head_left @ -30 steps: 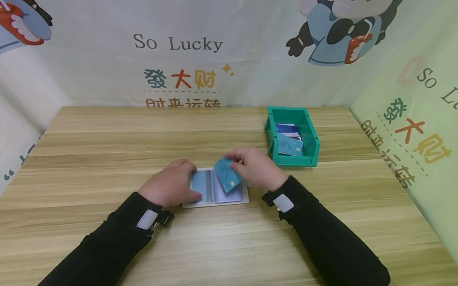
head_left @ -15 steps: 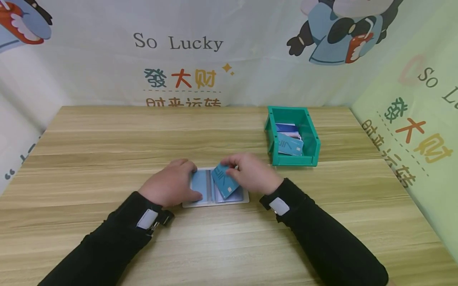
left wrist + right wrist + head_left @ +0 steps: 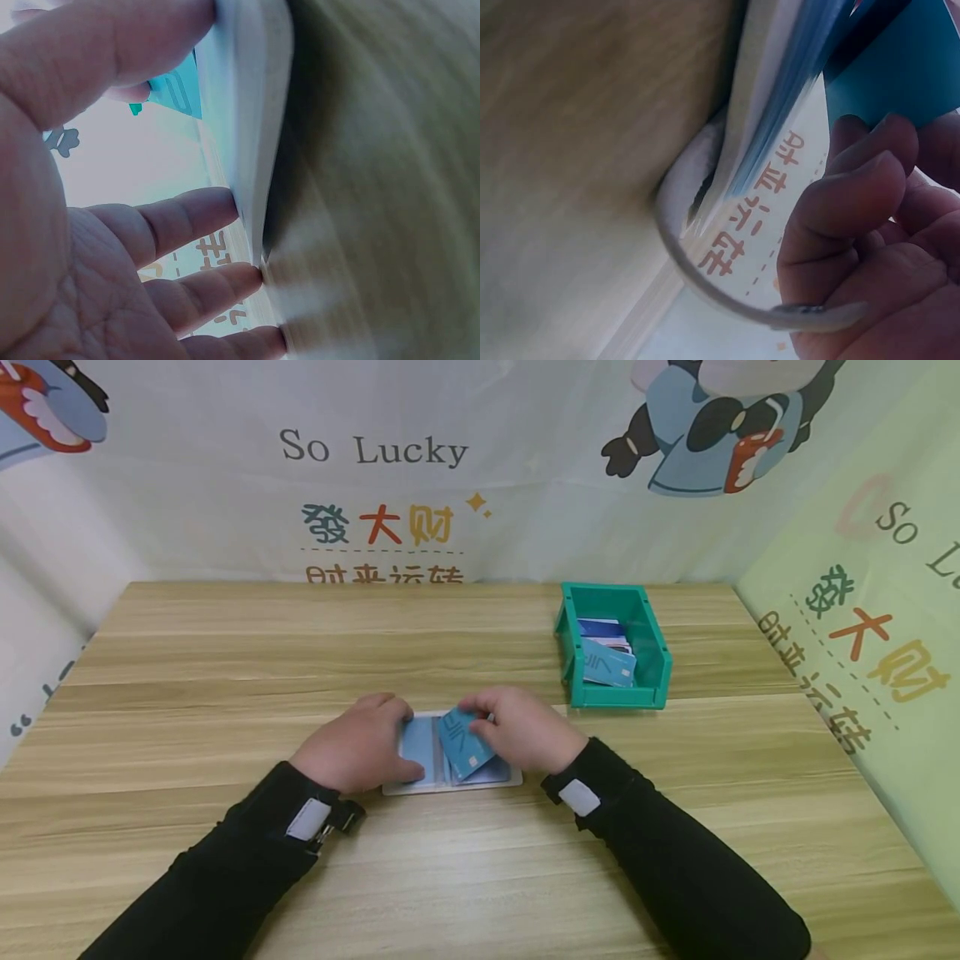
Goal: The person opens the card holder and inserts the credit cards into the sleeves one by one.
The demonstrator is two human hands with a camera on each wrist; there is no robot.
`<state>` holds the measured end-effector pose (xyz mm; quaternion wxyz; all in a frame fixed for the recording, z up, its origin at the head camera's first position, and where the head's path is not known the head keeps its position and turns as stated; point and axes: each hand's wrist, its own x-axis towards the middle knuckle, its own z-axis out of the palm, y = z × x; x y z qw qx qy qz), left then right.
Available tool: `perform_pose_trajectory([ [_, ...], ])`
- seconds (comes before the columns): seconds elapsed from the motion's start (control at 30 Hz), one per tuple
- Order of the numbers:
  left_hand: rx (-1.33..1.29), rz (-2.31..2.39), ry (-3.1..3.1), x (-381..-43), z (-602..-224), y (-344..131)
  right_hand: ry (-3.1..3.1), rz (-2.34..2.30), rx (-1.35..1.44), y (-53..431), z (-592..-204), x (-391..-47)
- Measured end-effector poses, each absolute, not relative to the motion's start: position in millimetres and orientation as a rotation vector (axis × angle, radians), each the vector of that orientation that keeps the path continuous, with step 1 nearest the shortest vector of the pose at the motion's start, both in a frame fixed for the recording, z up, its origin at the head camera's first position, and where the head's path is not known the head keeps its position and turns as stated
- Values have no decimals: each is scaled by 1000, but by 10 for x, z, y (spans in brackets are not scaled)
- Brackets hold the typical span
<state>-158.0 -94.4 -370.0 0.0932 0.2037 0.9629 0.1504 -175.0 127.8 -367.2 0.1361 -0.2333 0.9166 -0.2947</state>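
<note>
An open card holder (image 3: pixel 444 789) with clear plastic sleeves lies on the table in front of the person. The left hand (image 3: pixel 360 743) rests at its left side, thumb pressing on the left page. In the left wrist view the other fingers (image 3: pixel 191 214) reach out straight against the holder's edge. Between thumb and fingers the right hand (image 3: pixel 528 727) pinches a blue card (image 3: pixel 462 745), tilted over the right-hand page. The right wrist view shows this card above the stacked sleeves (image 3: pixel 787 82), and the holder's strap (image 3: pixel 705 277) with its snap sticks out toward the palm.
A green bin (image 3: pixel 618 697) stands at the back right, holding several cards, a blue one (image 3: pixel 609 663) on top. The wooden table (image 3: pixel 450 877) meets a printed cloth backdrop (image 3: pixel 525 527) at the back and both sides.
The right hand has moved slightly left and toward the person, bringing the blue card lower over the right-hand page, nearer the holder's spine. The left hand and the holder stay in place.
</note>
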Motion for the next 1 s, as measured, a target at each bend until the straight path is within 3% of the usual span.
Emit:
perform_pose_trajectory([
  [1.0, 631, 405, 2830, -1567, -3674, -940, 2701, -480, -811, 1194, -3654, -1646],
])
